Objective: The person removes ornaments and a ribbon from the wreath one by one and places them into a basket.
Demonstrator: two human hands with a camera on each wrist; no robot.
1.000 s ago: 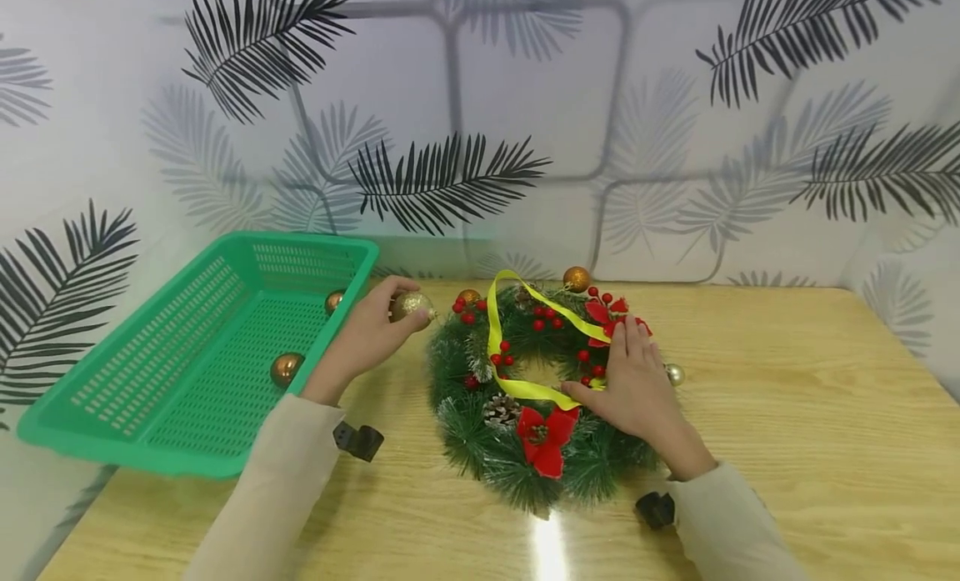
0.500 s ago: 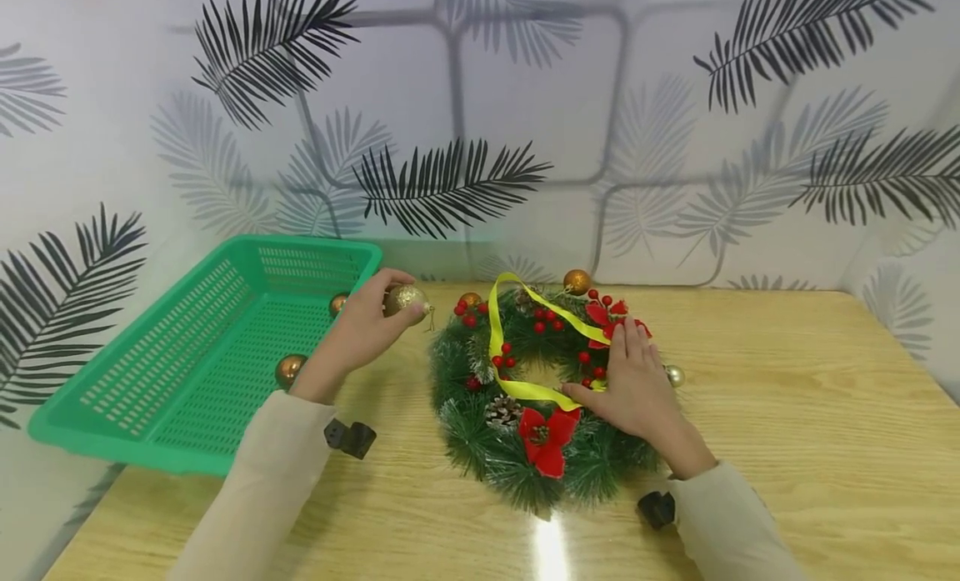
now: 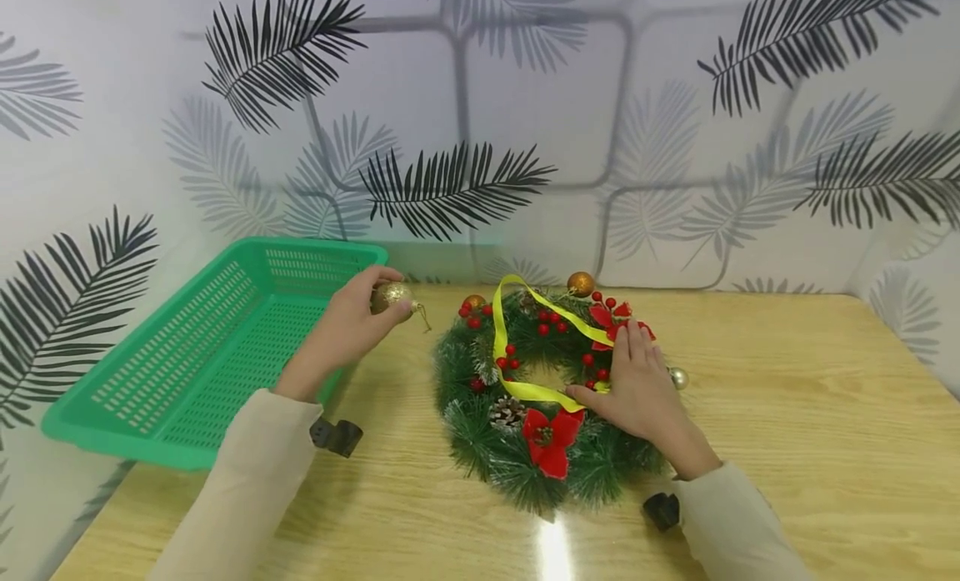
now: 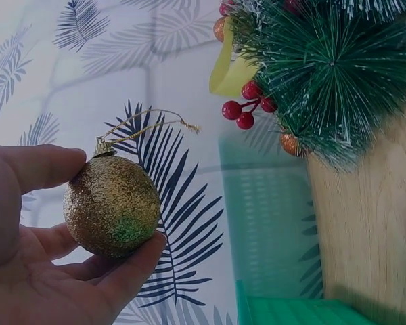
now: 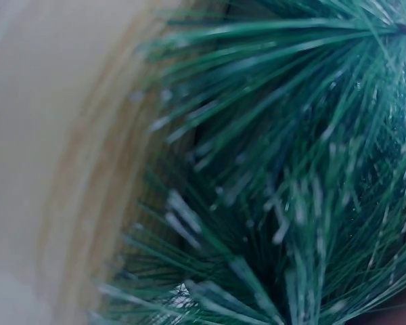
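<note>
My left hand (image 3: 350, 321) holds a gold glitter bauble (image 4: 114, 203) between thumb and fingers, beside the basket's right rim. A thin gold string loop (image 4: 152, 122) trails from the bauble's cap. My right hand (image 3: 641, 387) rests with extended fingers on the right side of a green Christmas wreath (image 3: 480, 435). A yellow ribbon (image 3: 501, 323) loops over the wreath. Red berries, a red fabric flower (image 3: 551, 439) and a pine cone (image 3: 507, 412) decorate it. Pine needles (image 5: 291, 169) fill most of the right wrist view.
A green plastic basket (image 3: 123, 443) stands at the left of the wooden table (image 3: 810, 414). Orange baubles, one of them (image 3: 581, 283) at the back, and a pale gold bauble (image 3: 678, 378) sit at the wreath's edge. A leaf-patterned backdrop (image 3: 540, 106) rises behind.
My left hand has drawn the gold bauble slightly left, away from the wreath, and its string now hangs out to the right. My right hand stays on the wreath.
</note>
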